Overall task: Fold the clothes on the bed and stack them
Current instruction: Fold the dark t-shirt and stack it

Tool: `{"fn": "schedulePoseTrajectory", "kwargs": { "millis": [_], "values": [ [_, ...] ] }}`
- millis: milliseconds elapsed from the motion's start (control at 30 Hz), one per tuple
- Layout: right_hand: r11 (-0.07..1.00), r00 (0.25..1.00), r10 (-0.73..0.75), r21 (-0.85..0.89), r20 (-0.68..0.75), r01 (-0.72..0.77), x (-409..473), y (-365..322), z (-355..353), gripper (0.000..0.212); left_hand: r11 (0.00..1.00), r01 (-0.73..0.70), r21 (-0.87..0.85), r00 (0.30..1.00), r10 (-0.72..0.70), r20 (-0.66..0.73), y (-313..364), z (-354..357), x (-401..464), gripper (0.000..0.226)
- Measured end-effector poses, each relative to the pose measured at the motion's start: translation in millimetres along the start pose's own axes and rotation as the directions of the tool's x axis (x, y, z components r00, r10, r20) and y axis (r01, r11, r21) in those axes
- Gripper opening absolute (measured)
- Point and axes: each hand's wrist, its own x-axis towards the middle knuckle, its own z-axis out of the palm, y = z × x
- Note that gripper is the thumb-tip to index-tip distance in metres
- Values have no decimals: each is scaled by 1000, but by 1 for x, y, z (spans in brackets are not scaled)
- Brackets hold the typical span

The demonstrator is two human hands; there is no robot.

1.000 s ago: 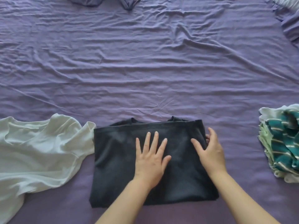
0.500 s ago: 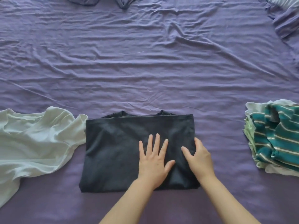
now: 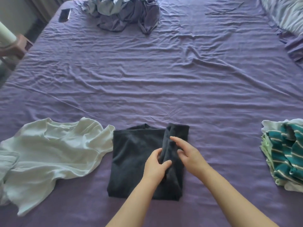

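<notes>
Striped stack (image 3: 290, 154) right of the dark shirt (image 3: 131, 154) cut by the edge, white shirt (image 3: 49, 149) left of it likewise, left hand's (image 3: 155, 167) fingertips hidden under its fold

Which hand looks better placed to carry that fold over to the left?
Probably the right hand. It lies on the outer side of the raised fold of the dark shirt, so it could sweep it leftward. The left hand pinches the fold from the inside and would block itself.
</notes>
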Motion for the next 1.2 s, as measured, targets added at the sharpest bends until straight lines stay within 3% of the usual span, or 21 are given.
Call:
{"fn": "schedulePoseTrajectory", "kwargs": {
  "millis": [67, 133, 200, 400, 533, 700, 800, 833, 900, 967, 1067, 1133, 1200],
  "values": [
    [904, 980, -184, -380, 73, 198, 28, 3, 1, 54, 1000, -16, 19, 1000, 15, 25, -6, -6, 2, 50],
    [767, 956, -110, -588, 273, 256, 53, -5, 0, 54, 999, -25, -32, 998, 26, 51, -10, -13, 2, 49],
    [674, 895, 40, -674, 444, 304, 73, -18, -3, 53, 996, -38, -82, 996, 44, 71, -13, -23, 1, 44],
    [550, 786, 190, -726, 589, 412, 112, -58, 8, 34, 983, -64, -174, 989, 86, 117, -22, -73, -8, 42],
    [709, 783, 72, -585, 617, 395, 126, -86, 33, 19, 981, -20, -194, 993, 42, 107, -36, -106, -14, 41],
    [769, 785, -136, -435, 605, 469, 134, -112, 78, 13, 953, 95, -289, 994, -78, 70, -53, -140, -22, 23],
    [702, 793, -226, -470, 565, 535, 135, -120, 106, 18, 964, 111, -241, 993, -114, 0, -66, -155, -21, 15],
    [644, 800, -242, -526, 548, 555, 135, -118, 115, 25, 984, 101, -148, 993, -108, -46, -72, -158, -19, 11],
    [536, 845, -236, -662, 479, 524, 130, -109, 129, 47, 978, 62, 197, 985, -29, -168, -80, -161, -12, 6],
    [562, 933, -206, -745, 295, 360, 118, -91, 133, 65, 929, 23, 369, 973, 64, -222, -83, -160, -3, 18],
    [789, 991, -84, -615, -102, 3, 82, -58, 130, 76, 968, 33, 247, 966, 32, -255, -69, -151, 8, 52],
    [890, 956, 79, -412, -282, -195, 54, -36, 130, 78, 985, 83, 150, 955, -36, -295, -59, -144, 16, 61],
    [921, 904, 209, -236, -373, -310, 30, -19, 132, 79, 986, 168, 16, 931, -153, -332, -53, -139, 27, 61]
  ]
}}
